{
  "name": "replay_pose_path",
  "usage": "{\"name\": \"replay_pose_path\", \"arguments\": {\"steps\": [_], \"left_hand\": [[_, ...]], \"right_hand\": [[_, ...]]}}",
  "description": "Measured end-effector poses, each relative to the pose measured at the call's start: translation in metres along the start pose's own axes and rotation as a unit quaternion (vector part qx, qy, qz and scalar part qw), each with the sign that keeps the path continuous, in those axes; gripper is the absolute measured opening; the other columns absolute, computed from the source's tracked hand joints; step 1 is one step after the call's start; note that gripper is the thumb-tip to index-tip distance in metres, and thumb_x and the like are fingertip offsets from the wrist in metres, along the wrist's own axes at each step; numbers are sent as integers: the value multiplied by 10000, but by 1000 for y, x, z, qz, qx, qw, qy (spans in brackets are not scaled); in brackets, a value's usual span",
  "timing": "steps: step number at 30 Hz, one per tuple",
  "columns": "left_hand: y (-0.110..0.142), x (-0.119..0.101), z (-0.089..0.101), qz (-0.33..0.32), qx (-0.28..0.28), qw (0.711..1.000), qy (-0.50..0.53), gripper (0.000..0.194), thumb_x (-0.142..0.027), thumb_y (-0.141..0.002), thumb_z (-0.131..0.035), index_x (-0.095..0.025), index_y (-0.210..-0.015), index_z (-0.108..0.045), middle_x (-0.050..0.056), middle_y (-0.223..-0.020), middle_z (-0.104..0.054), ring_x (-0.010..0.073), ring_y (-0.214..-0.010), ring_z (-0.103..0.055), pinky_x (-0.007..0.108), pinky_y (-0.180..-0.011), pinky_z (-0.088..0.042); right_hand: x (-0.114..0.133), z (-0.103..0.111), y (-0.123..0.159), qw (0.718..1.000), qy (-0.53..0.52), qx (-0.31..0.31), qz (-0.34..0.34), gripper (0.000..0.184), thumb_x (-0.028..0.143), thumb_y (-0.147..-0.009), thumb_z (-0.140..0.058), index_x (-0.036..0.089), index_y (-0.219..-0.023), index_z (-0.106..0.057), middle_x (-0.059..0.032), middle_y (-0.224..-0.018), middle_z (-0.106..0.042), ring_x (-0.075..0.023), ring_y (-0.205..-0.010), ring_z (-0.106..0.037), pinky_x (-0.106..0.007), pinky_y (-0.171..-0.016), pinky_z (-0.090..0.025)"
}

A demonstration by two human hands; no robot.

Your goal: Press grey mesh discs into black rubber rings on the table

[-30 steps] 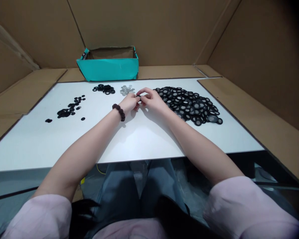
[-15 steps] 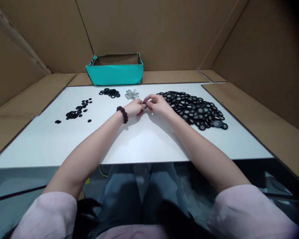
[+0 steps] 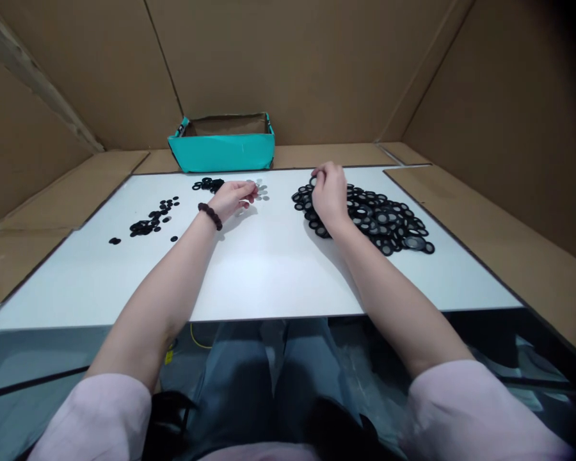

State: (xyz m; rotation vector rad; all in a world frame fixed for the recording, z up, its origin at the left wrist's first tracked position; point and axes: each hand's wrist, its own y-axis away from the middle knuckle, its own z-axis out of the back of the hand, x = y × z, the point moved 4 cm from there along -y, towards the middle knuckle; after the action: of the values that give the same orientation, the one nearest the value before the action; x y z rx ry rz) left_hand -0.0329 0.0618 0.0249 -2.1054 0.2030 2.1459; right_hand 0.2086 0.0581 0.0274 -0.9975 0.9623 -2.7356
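My left hand [image 3: 233,197], with a dark bead bracelet on its wrist, rests on the white board [image 3: 269,269] with its fingertips pinched at the small pile of grey discs [image 3: 262,191]. What the pinch holds is too small to make out. My right hand [image 3: 329,191] lies palm down on the left end of the big heap of black rings with grey centres [image 3: 379,218], fingers curled into the heap. Just left of my left hand sits a small cluster of black rings [image 3: 208,184].
A scatter of small black discs [image 3: 148,221] lies at the board's left. A teal open box [image 3: 223,144] stands behind the board. Cardboard walls close in all sides. The board's front edge overhangs my lap.
My hands, joined at the middle over one small black piece, have parted: the left went left to the grey discs, the right went back and right onto the big heap.
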Motion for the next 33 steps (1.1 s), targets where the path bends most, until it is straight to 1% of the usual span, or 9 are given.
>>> {"name": "replay_pose_path", "arguments": {"steps": [4, 9, 14, 18, 23, 25, 28, 31, 33], "left_hand": [[2, -5, -3, -41, 24, 999, 15, 338, -352, -835, -844, -144, -648, -654, 15, -652, -617, 91, -600, -538, 229, -576, -399], [1, -8, -4, -62, 25, 998, 13, 382, -422, -795, -873, -150, -652, -645, 16, -660, -624, 86, -600, -546, 225, -570, -396], [0, -8, -4, -72, 26, 997, -2, 379, -453, -786, -870, -151, -684, -665, 34, -698, -666, 100, -626, -574, 236, -587, -415], [0, -10, -4, -79, 32, 996, -4, 376, -432, -811, -855, -152, -677, -644, 31, -693, -655, 102, -628, -577, 240, -594, -426], [3, -13, -6, -50, 11, 999, 5, 290, -289, -903, -747, -154, -700, -589, 25, -713, -612, 109, -649, -594, 247, -618, -440], [3, -12, -5, -34, -13, 999, 7, 252, -206, -926, -654, -161, -697, -561, 19, -716, -583, 113, -639, -591, 255, -614, -432], [-2, -7, 6, -28, -81, 996, -11, 203, -124, -886, -546, -179, -691, -528, 6, -706, -537, 117, -615, -572, 256, -596, -410], [-9, 0, 33, -26, -193, 978, -71, 148, -82, -816, -507, -201, -730, -522, 11, -745, -556, 138, -663, -594, 274, -643, -451], [-11, 5, 57, -15, -282, 947, -150, 180, -58, -822, -474, -219, -757, -525, 50, -841, -625, 192, -835, -664, 320, -799, -520]], "right_hand": [[-20, 10, -7, 992, 98, -16, -77, 330, 58, -1009, -352, 174, -1033, -660, -179, -1161, -608, -312, -1189, -566, -490, -1067, -448], [-24, 12, -4, 970, 188, 56, -145, 285, 7, -929, -451, 116, -1037, -691, -226, -1203, -633, -352, -1245, -549, -492, -1047, -449], [-24, 10, -1, 967, 215, 53, -128, 314, 6, -919, -436, 109, -1056, -699, -228, -1175, -654, -353, -1218, -554, -493, -1016, -449], [-28, 6, -2, 978, 184, -2, -98, 322, 51, -939, -407, 124, -1053, -699, -223, -1113, -661, -358, -1171, -559, -531, -999, -451], [-33, 0, -3, 987, 139, -57, -57, 330, 130, -998, -356, 135, -1000, -686, -244, -1052, -644, -384, -1120, -556, -602, -972, -437], [-32, -1, -2, 988, 135, -65, -41, 343, 151, -1014, -339, 138, -1005, -682, -243, -1050, -634, -387, -1118, -548, -607, -969, -429], [-25, -2, 0, 989, 135, -59, -27, 347, 163, -1019, -335, 136, -1009, -681, -242, -1062, -625, -389, -1119, -540, -607, -974, -416], [-17, -2, 2, 991, 124, -41, -17, 351, 149, -1014, -330, 138, -1031, -681, -244, -1083, -626, -388, -1124, -534, -611, -990, -397], [-13, -2, 2, 991, 128, -18, -21, 341, 131, -1006, -341, 130, -1056, -679, -250, -1109, -625, -391, -1144, -530, -613, -1009, -381]]}}
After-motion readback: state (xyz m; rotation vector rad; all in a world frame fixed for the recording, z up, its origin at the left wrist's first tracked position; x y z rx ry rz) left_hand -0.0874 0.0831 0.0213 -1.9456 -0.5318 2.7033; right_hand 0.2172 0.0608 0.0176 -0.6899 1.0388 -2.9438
